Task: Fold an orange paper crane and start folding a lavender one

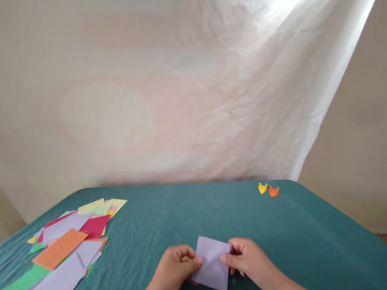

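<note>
A square sheet of lilac paper (211,263) is held up near the front of the table, slightly tilted. My left hand (179,269) pinches its left edge, thumb on the near face. On the opposite side, my right hand (246,261) grips the right edge between thumb and fingers. The paper's face toward me looks flat, with faint shading across it. Its back and the fingertips behind it are hidden.
A loose pile of coloured papers (60,248) spreads over the table's left side. Two small folded paper figures, a yellow one (262,189) and an orange one (273,191), sit at the back right. Green cloth (161,218) covers the table; a pale sheet (184,95) hangs behind.
</note>
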A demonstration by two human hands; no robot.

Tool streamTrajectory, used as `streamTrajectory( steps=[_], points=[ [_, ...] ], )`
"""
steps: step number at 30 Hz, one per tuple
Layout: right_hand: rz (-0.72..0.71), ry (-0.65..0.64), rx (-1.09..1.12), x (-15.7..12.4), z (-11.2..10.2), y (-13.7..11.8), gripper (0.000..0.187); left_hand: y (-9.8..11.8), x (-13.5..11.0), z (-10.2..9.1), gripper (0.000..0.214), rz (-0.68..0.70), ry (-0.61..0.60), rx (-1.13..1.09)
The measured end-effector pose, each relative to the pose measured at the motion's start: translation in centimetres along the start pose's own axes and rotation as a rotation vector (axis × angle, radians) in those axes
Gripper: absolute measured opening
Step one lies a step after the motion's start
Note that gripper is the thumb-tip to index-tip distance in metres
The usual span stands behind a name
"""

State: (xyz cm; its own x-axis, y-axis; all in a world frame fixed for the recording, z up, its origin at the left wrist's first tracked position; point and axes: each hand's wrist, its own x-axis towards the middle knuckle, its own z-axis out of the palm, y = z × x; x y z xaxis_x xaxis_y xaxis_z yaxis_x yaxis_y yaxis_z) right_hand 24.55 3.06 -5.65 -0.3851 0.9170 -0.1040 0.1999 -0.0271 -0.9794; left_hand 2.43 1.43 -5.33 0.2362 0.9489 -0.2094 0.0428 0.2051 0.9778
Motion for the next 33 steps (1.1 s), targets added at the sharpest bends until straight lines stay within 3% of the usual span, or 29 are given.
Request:
streamTrajectory(
  steps=[9, 15, 19, 27, 31, 33],
  points=[
    [-0.012, -0.022, 0.057, 0.2, -0.1, 0.3, 0.039, -0.2, 0.2, -0.3, 0.036, 0.043, 0.083, 0.013],
    [-0.094, -0.037, -0.041, -0.2, 0.1, -0.1, 0.033, 0.1, -0.2, 0.0, 0.022, 0.107, 0.007, 0.140],
    [-0.078, -0.013, -0.034, -0.1, 0.5, 0.1, 0.036, 0.1, 0.0, 0.0, 0.031, 0.116, 0.020, 0.078],
    [-0.005, -0.017, -0.078, -0.1, 0.5, 0.2, 0.036, 0.4, 0.6, -0.8, 0.027, 0.131, 0.207, 0.125],
    [0.035, 0.028, -0.009, -0.1, 0.4, 0.0, 0.034, 1.5, -0.6, -0.7, 0.021, 0.300, 0.367, 0.360],
    [0.077, 0.059, 0.055, -0.1, 0.5, -0.1, 0.033, 1.9, -1.6, -0.2, 0.017, 0.479, 0.294, 0.602]
  ],
)
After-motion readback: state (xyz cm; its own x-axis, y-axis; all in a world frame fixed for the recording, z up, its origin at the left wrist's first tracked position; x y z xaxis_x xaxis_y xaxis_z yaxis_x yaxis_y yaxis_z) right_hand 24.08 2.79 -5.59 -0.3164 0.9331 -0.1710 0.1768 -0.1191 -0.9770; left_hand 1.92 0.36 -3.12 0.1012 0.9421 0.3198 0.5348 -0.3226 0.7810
